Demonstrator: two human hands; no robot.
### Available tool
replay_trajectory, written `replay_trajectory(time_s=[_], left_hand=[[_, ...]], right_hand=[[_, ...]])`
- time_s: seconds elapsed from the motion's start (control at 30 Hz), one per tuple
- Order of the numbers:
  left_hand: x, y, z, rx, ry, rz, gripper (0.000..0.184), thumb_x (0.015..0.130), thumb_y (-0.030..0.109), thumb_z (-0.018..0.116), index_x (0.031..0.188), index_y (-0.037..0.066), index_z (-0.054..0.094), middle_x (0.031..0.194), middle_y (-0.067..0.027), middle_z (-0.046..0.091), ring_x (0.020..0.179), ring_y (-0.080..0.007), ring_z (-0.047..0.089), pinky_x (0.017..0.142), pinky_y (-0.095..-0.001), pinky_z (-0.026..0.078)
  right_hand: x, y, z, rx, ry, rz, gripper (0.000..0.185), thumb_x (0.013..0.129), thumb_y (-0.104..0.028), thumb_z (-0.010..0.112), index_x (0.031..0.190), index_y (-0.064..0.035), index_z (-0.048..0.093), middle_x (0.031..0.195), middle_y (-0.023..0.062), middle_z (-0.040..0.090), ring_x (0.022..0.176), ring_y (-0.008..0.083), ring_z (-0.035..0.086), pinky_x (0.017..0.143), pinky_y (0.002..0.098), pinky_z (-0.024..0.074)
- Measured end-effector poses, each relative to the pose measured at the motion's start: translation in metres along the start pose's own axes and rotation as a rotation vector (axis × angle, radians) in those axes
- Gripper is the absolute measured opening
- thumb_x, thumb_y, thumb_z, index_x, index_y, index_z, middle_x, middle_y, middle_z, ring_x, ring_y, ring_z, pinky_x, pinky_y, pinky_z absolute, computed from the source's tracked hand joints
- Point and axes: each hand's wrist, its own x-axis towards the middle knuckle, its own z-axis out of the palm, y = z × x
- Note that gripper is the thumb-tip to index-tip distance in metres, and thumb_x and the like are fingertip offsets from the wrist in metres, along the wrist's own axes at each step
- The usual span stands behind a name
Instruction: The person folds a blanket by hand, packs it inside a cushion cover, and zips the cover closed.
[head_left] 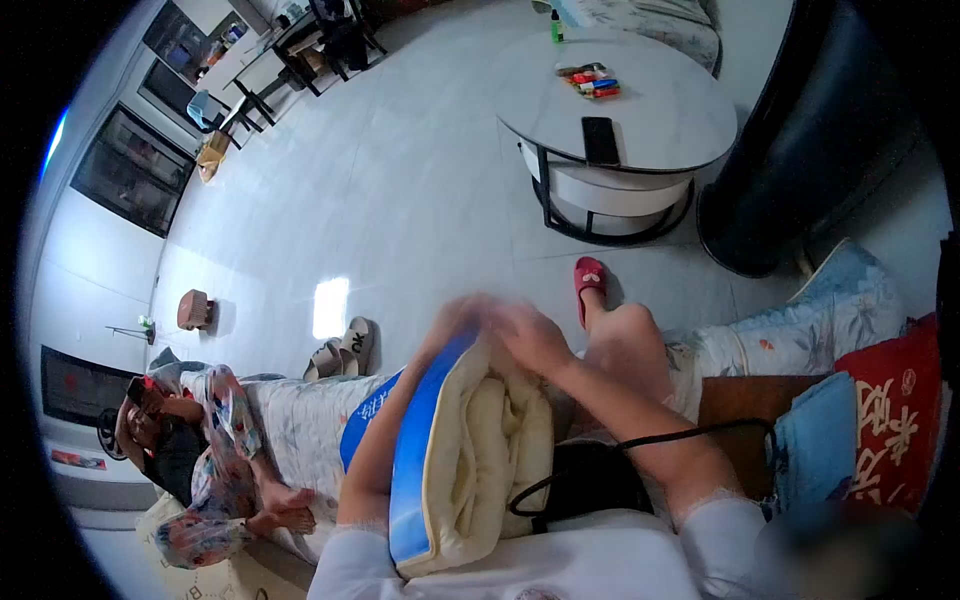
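On my lap lies a folded, padded cream cloth (470,470) in a blue cover (420,470) with white lettering at its left side. My left hand (463,316) and my right hand (522,336) meet at its far end, blurred by motion. Both appear closed on the edge there; the fingertips are partly hidden. My left forearm lies along the blue side. A black cord (650,437) loops from beside the cloth across my right forearm.
A round table (660,100) bears a phone (600,141), colourful small packets (592,82) and a green bottle (557,27). Another person (190,440) sits to the left on the patterned sofa (300,410). Slippers (345,350) lie on the floor. A red cushion (900,410) lies right.
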Motion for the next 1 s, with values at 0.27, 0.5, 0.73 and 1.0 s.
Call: replay_trajectory(time_s=[0.27,0.5,0.73,1.0], left_hand=[[-0.001,0.003,0.001,-0.037,-0.141,-0.029,0.036,0.095,0.039,0.051,0.094,0.005,0.061,0.086,0.0013,0.057,0.08,-0.0084,0.049,0.073,-0.0256,0.042],[0.002,-0.005,-0.003,0.083,-0.095,-0.053,0.037,0.095,0.039,0.051,0.096,0.004,0.061,0.087,0.0006,0.058,0.081,-0.0088,0.051,0.072,-0.0257,0.042],[0.01,-0.035,-0.004,0.1,-0.063,-0.017,0.042,0.097,0.041,0.047,0.109,0.002,0.059,0.097,-0.0024,0.061,0.091,-0.011,0.053,0.082,-0.0273,0.044],[0.015,-0.04,-0.005,0.002,-0.108,-0.018,0.04,0.098,0.037,0.047,0.111,0.001,0.058,0.098,-0.0021,0.061,0.091,-0.0112,0.053,0.082,-0.0278,0.044]], right_hand=[[0.023,0.017,0.002,0.166,-0.229,0.007,0.015,0.079,-0.013,0.062,0.089,-0.0029,0.056,0.085,0.0155,0.06,0.081,0.0353,0.061,0.068,0.042,0.0479],[0.03,0.014,0.001,0.031,-0.196,-0.087,0.011,0.08,-0.014,0.058,0.084,-0.0039,0.056,0.085,0.0141,0.059,0.082,0.0337,0.061,0.068,0.0428,0.0484],[0.037,0.013,0.003,-0.234,-0.134,-0.176,0.012,0.08,-0.014,0.055,0.089,-0.005,0.054,0.092,0.0131,0.057,0.088,0.0324,0.06,0.071,0.0443,0.0505],[0.041,0.016,-0.013,-0.279,-0.193,-0.29,0.018,0.079,-0.015,0.057,0.093,-0.0058,0.053,0.093,0.0131,0.056,0.086,0.0333,0.06,0.071,0.0437,0.0512]])
